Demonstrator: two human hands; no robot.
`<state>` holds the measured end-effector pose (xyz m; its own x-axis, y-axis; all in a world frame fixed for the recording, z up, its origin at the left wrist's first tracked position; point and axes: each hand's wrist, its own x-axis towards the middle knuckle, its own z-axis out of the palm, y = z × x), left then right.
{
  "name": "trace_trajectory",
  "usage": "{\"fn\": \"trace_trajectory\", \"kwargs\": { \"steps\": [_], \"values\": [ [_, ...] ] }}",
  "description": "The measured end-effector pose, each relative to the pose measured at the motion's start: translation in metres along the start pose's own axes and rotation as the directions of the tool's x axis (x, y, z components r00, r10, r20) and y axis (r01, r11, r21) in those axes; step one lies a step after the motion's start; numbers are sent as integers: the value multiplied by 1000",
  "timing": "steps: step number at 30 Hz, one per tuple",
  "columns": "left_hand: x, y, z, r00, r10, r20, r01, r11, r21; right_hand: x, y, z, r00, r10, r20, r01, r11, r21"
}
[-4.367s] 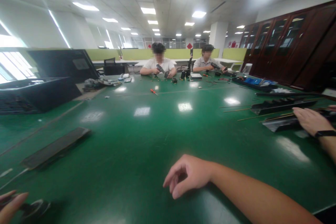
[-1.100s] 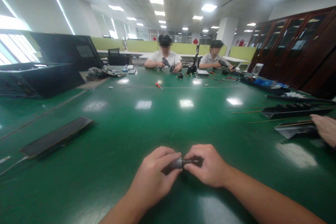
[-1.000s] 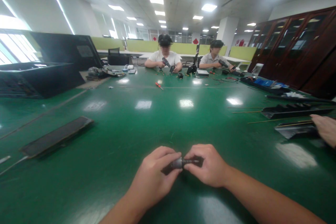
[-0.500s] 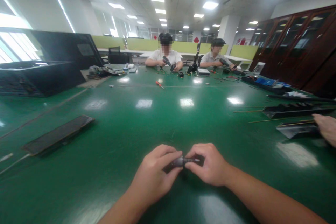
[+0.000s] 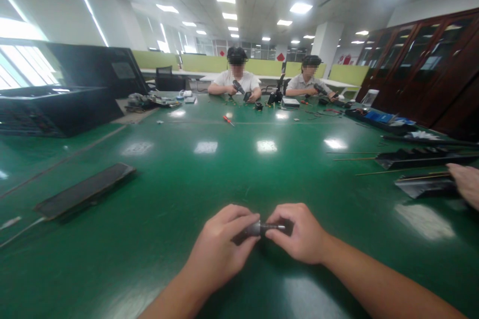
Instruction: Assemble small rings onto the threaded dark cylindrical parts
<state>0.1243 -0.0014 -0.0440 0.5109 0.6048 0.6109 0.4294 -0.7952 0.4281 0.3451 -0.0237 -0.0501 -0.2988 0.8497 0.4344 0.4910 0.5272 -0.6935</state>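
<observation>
Low in the middle of the head view, my left hand (image 5: 223,245) grips a small dark cylindrical part with a grey collar (image 5: 256,229). From the collar a thinner dark shaft with a bright metal tip (image 5: 276,227) points right. My right hand (image 5: 301,234) is closed, its thumb and fingers pinched around this shaft. The two hands nearly meet, just above the green table (image 5: 179,269). Fingers cover much of the part, and I cannot tell its exact kind.
To the left lie a long dark flat panel (image 5: 86,191) and a large black case (image 5: 52,112). Right are black metal channels (image 5: 422,157) and another person's hand (image 5: 466,184). Farther back is a red screwdriver (image 5: 228,120); two people opposite hold power drills.
Almost nothing differs. Both hands keep their places on the cylindrical part, and the whole view has shifted very slightly.
</observation>
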Motion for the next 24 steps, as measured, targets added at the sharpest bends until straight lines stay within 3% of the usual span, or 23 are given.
{"fn": "trace_trajectory", "kwargs": {
  "steps": [24],
  "values": [
    [-1, -4, -2, 1000, -16, 1, 16, 1000, -6, 0, 3, -1, 1000, 22, 13, -22, 1000, -4]
  ]
}}
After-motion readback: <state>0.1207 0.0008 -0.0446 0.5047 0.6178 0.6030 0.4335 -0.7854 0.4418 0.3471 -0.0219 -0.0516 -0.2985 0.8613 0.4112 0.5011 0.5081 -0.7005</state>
